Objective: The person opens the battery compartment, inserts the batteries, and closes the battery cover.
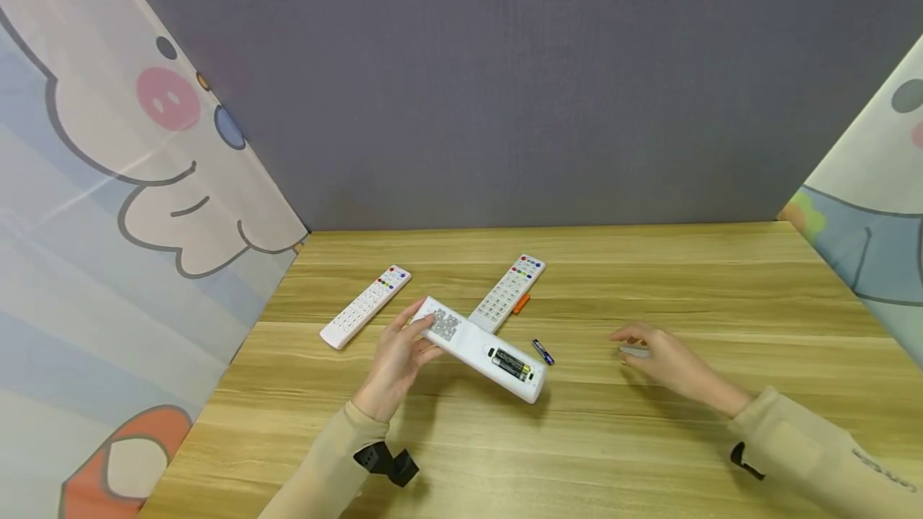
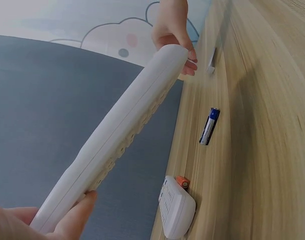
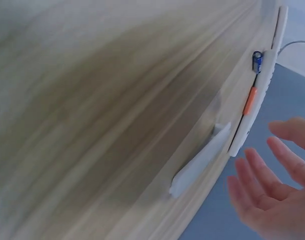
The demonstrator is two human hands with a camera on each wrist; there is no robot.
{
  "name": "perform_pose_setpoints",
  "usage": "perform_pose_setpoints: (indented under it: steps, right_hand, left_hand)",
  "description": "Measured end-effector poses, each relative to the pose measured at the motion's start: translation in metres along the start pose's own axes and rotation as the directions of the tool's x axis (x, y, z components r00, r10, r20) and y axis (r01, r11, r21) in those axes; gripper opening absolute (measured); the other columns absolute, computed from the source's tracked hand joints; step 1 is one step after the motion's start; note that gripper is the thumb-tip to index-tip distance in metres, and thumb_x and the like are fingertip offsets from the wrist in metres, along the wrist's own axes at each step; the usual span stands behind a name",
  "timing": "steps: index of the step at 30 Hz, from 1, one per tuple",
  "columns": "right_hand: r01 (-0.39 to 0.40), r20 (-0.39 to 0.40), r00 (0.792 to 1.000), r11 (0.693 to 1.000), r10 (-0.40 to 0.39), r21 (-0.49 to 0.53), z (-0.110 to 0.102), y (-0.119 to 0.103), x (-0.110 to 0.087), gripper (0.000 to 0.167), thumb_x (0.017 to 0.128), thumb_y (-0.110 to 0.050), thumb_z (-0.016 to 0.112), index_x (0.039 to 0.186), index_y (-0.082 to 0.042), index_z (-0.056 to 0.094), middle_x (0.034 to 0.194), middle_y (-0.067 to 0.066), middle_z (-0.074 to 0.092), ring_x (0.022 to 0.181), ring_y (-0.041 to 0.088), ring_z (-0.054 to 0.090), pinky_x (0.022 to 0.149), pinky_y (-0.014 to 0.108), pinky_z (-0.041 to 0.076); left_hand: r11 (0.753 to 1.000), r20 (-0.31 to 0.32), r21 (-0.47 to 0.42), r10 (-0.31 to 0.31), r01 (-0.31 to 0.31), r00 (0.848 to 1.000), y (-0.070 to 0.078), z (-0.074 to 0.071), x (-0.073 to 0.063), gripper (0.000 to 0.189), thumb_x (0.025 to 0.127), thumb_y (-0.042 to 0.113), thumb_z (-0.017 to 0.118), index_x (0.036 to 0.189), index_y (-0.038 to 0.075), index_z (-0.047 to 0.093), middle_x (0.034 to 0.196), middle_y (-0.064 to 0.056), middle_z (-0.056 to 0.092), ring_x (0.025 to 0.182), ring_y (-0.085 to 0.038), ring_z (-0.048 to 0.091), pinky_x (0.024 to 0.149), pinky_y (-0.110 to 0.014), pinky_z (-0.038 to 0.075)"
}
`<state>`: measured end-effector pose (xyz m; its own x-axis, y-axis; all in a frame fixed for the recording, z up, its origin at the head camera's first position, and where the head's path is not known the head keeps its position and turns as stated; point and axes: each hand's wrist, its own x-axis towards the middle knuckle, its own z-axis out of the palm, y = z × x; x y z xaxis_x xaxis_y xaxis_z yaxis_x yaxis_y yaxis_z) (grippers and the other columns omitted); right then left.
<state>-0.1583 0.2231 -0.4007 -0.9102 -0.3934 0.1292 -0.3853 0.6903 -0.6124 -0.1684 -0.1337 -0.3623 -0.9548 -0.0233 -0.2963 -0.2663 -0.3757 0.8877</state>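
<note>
My left hand [image 1: 400,351] grips one end of a white remote control [image 1: 469,343], held tilted above the table with its back up. Dark batteries [image 1: 511,364] with a gold end lie in its uncovered compartment; the left wrist view shows only its side and buttons. To the right, my right hand [image 1: 667,363] hovers over a small white battery cover [image 3: 200,162] on the table. Its fingers [image 3: 262,175] are spread and loosely bent, apart from the cover in the right wrist view. A blue battery [image 1: 543,352] lies loose beside the held remote.
A second white remote [image 1: 508,291] lies face up behind the held one, with an orange battery [image 1: 521,304] along its right side. Another remote [image 1: 365,307] lies at the left. A grey panel [image 1: 505,86] borders the back of the wooden table [image 1: 721,279].
</note>
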Motion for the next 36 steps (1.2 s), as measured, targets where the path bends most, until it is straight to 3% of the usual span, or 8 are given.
perform_pose_setpoints:
  steps: [9, 19, 29, 36]
  right_hand:
    - [0.004, 0.042, 0.999, 1.000, -0.004, 0.001, -0.001, 0.010, -0.001, 0.029, 0.079, -0.004, 0.062, 0.106, 0.007, 0.057, 0.104, 0.019, 0.057, 0.092, 0.035, 0.055, 0.072, 0.042, 0.053]
    - [0.005, 0.100, 0.995, 0.998, 0.001, -0.065, -0.003, 0.014, -0.001, 0.033, 0.076, -0.005, 0.066, 0.106, 0.006, 0.058, 0.100, 0.013, 0.058, 0.077, 0.014, 0.050, 0.058, 0.021, 0.046]
    - [0.011, 0.100, 0.995, 0.994, 0.000, -0.111, 0.000, 0.019, 0.001, 0.031, 0.074, -0.004, 0.067, 0.103, 0.006, 0.060, 0.097, 0.013, 0.059, 0.081, 0.020, 0.054, 0.062, 0.028, 0.049]
    - [0.005, 0.116, 0.993, 0.997, 0.004, -0.081, 0.000, 0.021, 0.003, 0.031, 0.074, -0.002, 0.066, 0.103, 0.008, 0.059, 0.094, 0.012, 0.058, 0.079, 0.019, 0.054, 0.059, 0.022, 0.048]
  left_hand:
    - [1.000, -0.001, -0.002, -0.007, 0.007, 1.000, 0.000, 0.002, 0.001, 0.045, 0.087, -0.001, 0.046, 0.131, 0.002, 0.036, 0.090, -0.010, 0.056, 0.067, -0.016, 0.062, 0.059, -0.024, 0.055]
    - [1.000, -0.002, -0.003, -0.008, 0.008, 1.000, -0.002, 0.002, 0.001, 0.045, 0.087, 0.000, 0.047, 0.131, 0.002, 0.037, 0.093, -0.011, 0.057, 0.068, -0.017, 0.063, 0.058, -0.022, 0.055]
    - [1.000, -0.006, -0.019, -0.010, 0.010, 1.000, -0.003, 0.003, 0.001, 0.045, 0.087, -0.002, 0.046, 0.131, 0.001, 0.037, 0.088, -0.009, 0.058, 0.065, -0.017, 0.063, 0.056, -0.023, 0.055]
    - [1.000, -0.007, -0.019, -0.011, 0.011, 1.000, -0.003, 0.003, 0.001, 0.045, 0.087, -0.001, 0.047, 0.131, 0.002, 0.038, 0.089, -0.009, 0.058, 0.065, -0.017, 0.063, 0.055, -0.022, 0.055]
